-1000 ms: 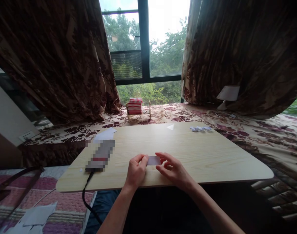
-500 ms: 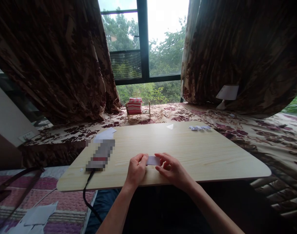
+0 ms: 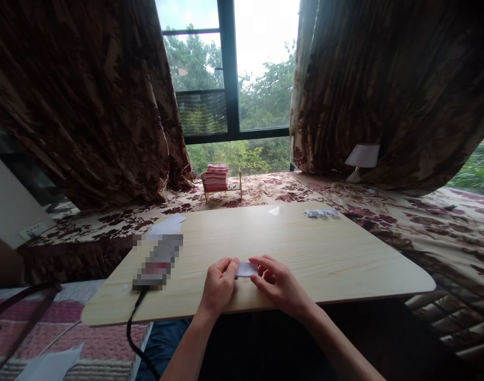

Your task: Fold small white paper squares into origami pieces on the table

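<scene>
Just above the table's front edge, a small pale rectangle of paper [image 3: 246, 269] is stretched between my two hands. My left hand [image 3: 219, 286] pinches its left end between thumb and curled fingers. At the right end, the index finger and thumb of my right hand [image 3: 276, 281] close on the edge, the other fingers curled behind. Whether the paper is folded into layers I cannot tell. A white paper triangle [image 3: 274, 211] and a row of small folded white paper pieces [image 3: 321, 213] lie along the far side of the table [image 3: 305, 254].
On the table's left sit loose white sheets [image 3: 167, 225] and a blurred-out dark device [image 3: 158, 264] with a black cable [image 3: 131, 323]. More paper [image 3: 53, 365] lies on the quilt. Behind the table stand a small rack with striped cloths [image 3: 217, 178] and a lamp [image 3: 363, 156].
The camera view has shifted slightly, so the scene sits a little lower and further left. Both hands keep nearly the same grip on the paper.
</scene>
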{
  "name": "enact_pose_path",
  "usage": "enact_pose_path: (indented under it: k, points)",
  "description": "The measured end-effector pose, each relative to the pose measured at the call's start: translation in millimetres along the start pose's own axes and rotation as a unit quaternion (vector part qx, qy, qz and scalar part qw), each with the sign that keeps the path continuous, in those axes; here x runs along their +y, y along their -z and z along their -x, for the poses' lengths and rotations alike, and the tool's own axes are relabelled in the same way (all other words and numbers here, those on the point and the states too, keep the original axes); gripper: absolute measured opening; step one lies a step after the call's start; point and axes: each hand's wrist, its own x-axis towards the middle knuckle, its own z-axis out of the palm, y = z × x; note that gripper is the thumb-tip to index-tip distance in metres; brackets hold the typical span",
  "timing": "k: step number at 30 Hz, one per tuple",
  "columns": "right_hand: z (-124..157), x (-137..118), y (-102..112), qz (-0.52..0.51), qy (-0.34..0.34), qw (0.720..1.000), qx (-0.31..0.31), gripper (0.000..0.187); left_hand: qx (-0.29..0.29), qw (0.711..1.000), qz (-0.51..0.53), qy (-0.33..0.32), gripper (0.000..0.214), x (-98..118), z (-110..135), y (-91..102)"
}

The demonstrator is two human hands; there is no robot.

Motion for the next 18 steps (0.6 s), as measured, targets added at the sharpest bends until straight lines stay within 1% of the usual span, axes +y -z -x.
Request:
enact_pose_path:
  k: [10, 15, 18]
  points:
    - [-2, -5, 1, -0.014, -0.015, 0.999, 0.037, 0.023, -0.022, 1.000, -0.008, -0.005, 0.035, 2, 1, -0.4]
    - [-3, 3, -1, -0.026, -0.027, 0.998, 0.058, 0.023, -0.037, 0.999, -0.009, -0.009, 0.035, 1, 0, -0.4]
    - [-4, 9, -3, -0.035, -0.033, 0.996, 0.069, 0.021, -0.060, 0.998, -0.007, -0.017, 0.037, 5, 1, 1.1]
